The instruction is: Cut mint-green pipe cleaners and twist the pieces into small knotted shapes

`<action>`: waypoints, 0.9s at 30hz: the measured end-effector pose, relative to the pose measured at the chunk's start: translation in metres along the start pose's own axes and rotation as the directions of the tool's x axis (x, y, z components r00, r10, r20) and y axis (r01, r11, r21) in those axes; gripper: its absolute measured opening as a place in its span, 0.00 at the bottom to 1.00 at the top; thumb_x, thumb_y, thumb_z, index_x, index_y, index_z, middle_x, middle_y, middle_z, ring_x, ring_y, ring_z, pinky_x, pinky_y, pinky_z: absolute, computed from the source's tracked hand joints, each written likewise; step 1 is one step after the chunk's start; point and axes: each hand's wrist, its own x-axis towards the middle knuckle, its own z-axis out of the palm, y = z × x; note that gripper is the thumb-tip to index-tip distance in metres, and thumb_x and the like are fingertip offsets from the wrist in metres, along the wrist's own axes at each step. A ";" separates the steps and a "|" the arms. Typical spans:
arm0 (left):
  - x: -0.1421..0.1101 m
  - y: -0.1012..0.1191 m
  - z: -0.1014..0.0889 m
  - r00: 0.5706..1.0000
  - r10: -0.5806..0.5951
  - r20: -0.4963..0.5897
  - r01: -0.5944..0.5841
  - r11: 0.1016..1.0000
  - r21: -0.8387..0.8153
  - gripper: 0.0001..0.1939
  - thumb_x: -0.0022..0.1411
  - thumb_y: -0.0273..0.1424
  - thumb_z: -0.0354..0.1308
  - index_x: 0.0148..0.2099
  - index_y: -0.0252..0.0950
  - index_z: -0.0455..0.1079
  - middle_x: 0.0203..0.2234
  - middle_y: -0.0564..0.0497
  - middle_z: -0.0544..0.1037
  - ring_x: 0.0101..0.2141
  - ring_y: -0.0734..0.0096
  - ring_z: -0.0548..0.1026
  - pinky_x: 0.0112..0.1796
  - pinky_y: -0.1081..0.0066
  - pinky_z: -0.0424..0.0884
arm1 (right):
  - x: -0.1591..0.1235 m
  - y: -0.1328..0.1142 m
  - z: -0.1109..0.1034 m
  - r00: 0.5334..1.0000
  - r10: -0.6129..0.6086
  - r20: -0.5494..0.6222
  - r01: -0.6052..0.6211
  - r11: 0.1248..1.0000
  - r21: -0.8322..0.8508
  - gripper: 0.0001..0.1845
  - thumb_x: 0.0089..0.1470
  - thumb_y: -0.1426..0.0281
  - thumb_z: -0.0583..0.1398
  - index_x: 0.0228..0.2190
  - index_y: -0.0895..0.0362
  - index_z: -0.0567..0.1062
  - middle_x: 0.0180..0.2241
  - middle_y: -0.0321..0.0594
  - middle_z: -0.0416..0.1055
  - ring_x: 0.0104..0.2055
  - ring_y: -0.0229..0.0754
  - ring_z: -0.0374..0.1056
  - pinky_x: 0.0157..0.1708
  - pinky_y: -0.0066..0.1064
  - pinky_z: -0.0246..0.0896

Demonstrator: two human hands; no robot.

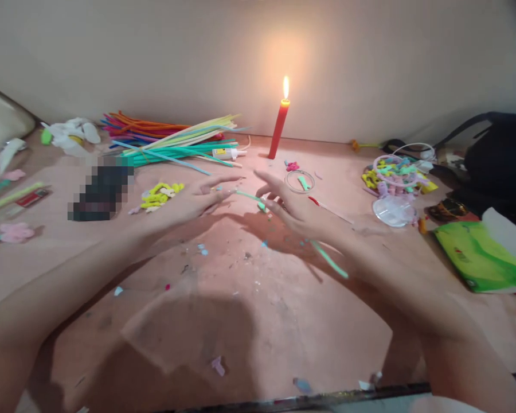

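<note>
A thin light-green pipe cleaner stretches between my two hands above the table. My left hand pinches one end between thumb and fingertips, the other fingers reaching forward. My right hand grips it further along with thumb and fingers, its index finger extended. The pipe cleaner's tail comes out below my right wrist and slants down to the right. Beyond my right hand stands a lit red candle, upright with a slight lean. A small green piece shows just under my right fingertips; whether they touch it is unclear.
Bundled coloured pipe cleaners and a small white glue bottle lie at the back left. Yellow pieces sit beside my left hand. To the right are a pile of pastel pieces, a clear lid and a green packet.
</note>
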 end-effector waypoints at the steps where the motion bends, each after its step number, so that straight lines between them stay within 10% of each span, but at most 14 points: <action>1: 0.001 -0.005 0.007 0.999 -0.034 0.019 0.035 0.998 -0.045 0.23 0.64 0.43 0.76 0.59 0.42 0.87 0.15 0.59 0.66 0.17 0.75 0.56 0.20 0.72 0.47 | -0.003 0.003 0.005 1.000 -0.003 0.027 0.003 1.000 0.006 0.30 0.78 0.59 0.54 0.76 0.47 0.68 0.61 0.48 0.80 0.53 0.50 0.79 0.58 0.44 0.76; 6: -0.001 -0.019 0.030 0.990 -0.111 0.089 0.136 0.927 -0.350 0.14 0.65 0.40 0.75 0.49 0.40 0.85 0.12 0.61 0.63 0.14 0.76 0.56 0.17 0.75 0.56 | -0.016 0.019 0.018 0.989 0.137 0.063 -0.149 0.943 0.297 0.13 0.71 0.64 0.63 0.50 0.51 0.87 0.51 0.45 0.86 0.51 0.48 0.80 0.54 0.40 0.75; 11: -0.001 -0.036 0.037 0.995 -0.090 0.032 0.095 0.886 -0.454 0.21 0.59 0.47 0.79 0.43 0.37 0.82 0.29 0.49 0.84 0.31 0.66 0.81 0.33 0.70 0.79 | -0.025 0.035 0.033 0.913 0.269 0.307 -0.398 0.420 0.815 0.14 0.57 0.64 0.74 0.44 0.56 0.88 0.42 0.43 0.86 0.42 0.43 0.80 0.44 0.34 0.75; 13: 0.000 -0.043 0.038 0.994 -0.102 -0.028 0.080 0.894 -0.441 0.21 0.61 0.48 0.78 0.44 0.37 0.82 0.31 0.48 0.85 0.33 0.66 0.82 0.36 0.69 0.79 | -0.027 0.036 0.037 0.917 0.209 0.340 -0.394 0.345 0.852 0.19 0.54 0.63 0.77 0.47 0.53 0.87 0.45 0.42 0.85 0.46 0.42 0.81 0.50 0.35 0.77; 19: -0.002 -0.057 0.041 0.984 -0.057 -0.167 -0.013 0.921 -0.390 0.28 0.60 0.58 0.77 0.32 0.37 0.78 0.29 0.50 0.79 0.26 0.74 0.73 0.26 0.75 0.71 | -0.021 0.032 0.042 0.949 0.302 -0.094 -0.150 0.692 0.706 0.27 0.61 0.42 0.72 0.29 0.52 0.78 0.32 0.37 0.72 0.33 0.39 0.69 0.34 0.32 0.73; 27: -0.017 -0.048 0.043 1.000 0.001 -0.015 -0.007 0.910 -0.416 0.36 0.62 0.63 0.73 0.24 0.36 0.70 0.27 0.48 0.80 0.18 0.74 0.71 0.16 0.73 0.69 | -0.009 0.030 0.026 0.750 0.591 -0.296 -0.142 0.582 0.801 0.37 0.57 0.28 0.64 0.35 0.50 0.73 0.22 0.26 0.62 0.16 0.32 0.41 0.14 0.32 0.36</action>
